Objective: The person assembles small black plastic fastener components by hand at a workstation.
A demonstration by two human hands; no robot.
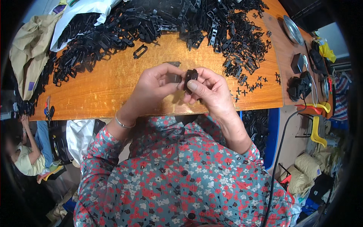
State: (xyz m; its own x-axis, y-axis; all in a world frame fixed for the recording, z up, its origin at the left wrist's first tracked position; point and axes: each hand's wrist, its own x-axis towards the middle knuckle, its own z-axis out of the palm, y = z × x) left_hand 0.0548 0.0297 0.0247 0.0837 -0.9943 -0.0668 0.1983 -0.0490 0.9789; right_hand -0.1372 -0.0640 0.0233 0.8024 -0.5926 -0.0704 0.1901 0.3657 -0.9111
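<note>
Above the table's near edge, both my hands meet around a small black plastic part [191, 78], held upright. My right hand [212, 89] grips it with the thumb pressed on its face and the fingers curled behind. From the other side my left hand [153, 87] closes in, thumb and forefinger at the part's left edge. A dark piece [174, 78] shows between the left fingers; whether it is held or lies beyond them I cannot tell. Just past my hands, another small black part [172, 63] lies on the wooden table [94, 89].
A large heap of black plastic parts [159, 19] spans the table's far side. One loose black frame [140, 51] and several small cross-shaped pieces [251, 88] lie nearer. A blue bin [273, 132] stands below the right edge; a black cable [278, 162] hangs there. Another person [30, 155] sits at left.
</note>
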